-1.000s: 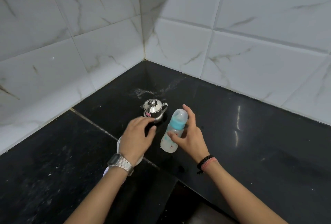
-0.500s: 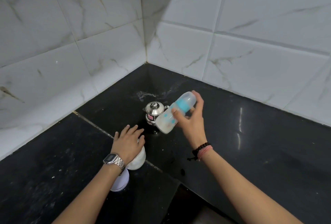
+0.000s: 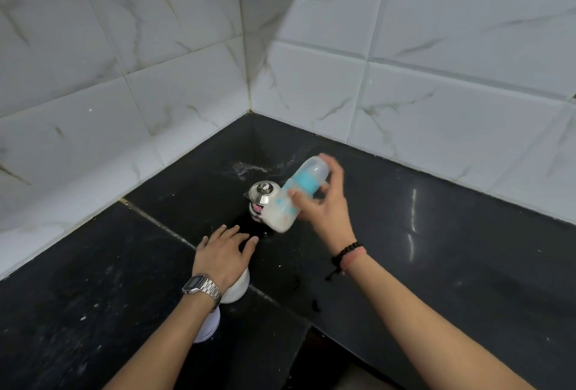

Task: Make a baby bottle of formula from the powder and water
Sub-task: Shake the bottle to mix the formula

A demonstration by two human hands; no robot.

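My right hand (image 3: 324, 205) grips a baby bottle (image 3: 294, 194) with a blue collar and clear cap, tilted above the black counter, cap end up to the right. Milky white liquid fills its lower end. The bottle is motion-blurred. My left hand (image 3: 226, 254) rests flat, fingers spread, on top of a white container (image 3: 238, 286) standing on the counter. A second white piece (image 3: 207, 325) shows under my left wrist. A small steel pot with a lid (image 3: 261, 197) stands just behind the bottle.
The black stone counter (image 3: 436, 249) runs into a corner of white marble-look tiled walls (image 3: 311, 84). A seam crosses the counter at the left. The counter's front edge steps down near the bottom centre. A few dark drops lie on the counter near my right wrist.
My right hand lifted the bottle off the counter and tilted it, cap to the right. My left hand moved from near the steel pot back onto the white container.
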